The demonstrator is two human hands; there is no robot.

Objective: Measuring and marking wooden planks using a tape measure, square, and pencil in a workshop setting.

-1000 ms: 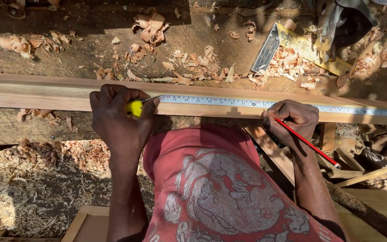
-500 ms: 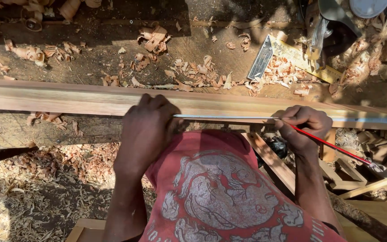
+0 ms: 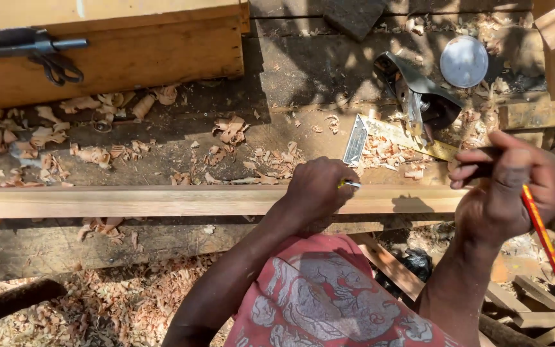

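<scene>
Gripping a red pencil (image 3: pixel 543 239) pointing down-right, the right hand (image 3: pixel 505 186) hovers raised.

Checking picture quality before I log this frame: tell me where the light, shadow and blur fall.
Head view: hard sunlight on the long wooden board and wood shavings; deep shadow across the bench top; the raised right hand with the red pencil is slightly motion-blurred; the left hand is sharper.

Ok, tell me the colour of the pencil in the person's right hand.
Red, with a thin yellow band near the fingers; the long thin wooden pencil shows in the head view, held in the right hand.
</scene>
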